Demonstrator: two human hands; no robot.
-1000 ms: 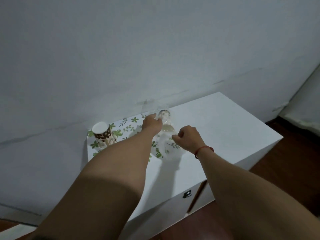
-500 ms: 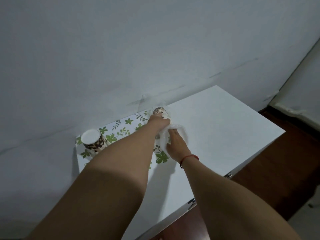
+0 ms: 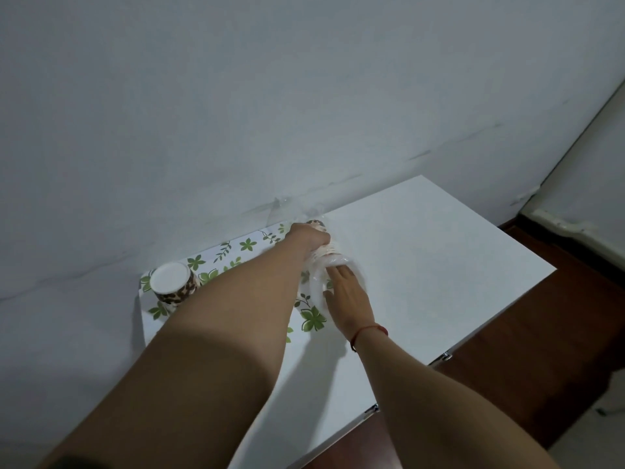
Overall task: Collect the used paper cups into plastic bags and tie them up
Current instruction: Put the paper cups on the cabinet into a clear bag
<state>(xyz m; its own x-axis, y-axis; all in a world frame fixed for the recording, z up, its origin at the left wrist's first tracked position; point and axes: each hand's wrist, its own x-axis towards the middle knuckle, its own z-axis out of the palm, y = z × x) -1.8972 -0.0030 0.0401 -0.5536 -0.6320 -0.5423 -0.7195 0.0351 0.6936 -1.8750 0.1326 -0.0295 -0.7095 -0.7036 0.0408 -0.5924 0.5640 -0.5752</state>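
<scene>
The left hand [image 3: 308, 237] grips the bagged cup stack [image 3: 326, 254], whose long axis points away toward the wall [image 3: 304, 96]. The right hand [image 3: 345, 290] presses straight fingers on the plastic bag [image 3: 317, 280] on the worktop [image 3: 422, 248].

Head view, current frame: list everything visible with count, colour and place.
loose paper cup: 1, leopard print, on the mat's back-left corner
cup stack: 1, pale, inside the bag
plastic bag: 1, clear, around the stack
leaf mat: 1, white and green, cabinet's left part
cabinet: 1, white, against the wall
wall: grey-white, behind
floor: brown, right
bracelet: 1, red, right wrist
left hand: grips the bagged stack
right hand: fingers straight, touching the bag
</scene>
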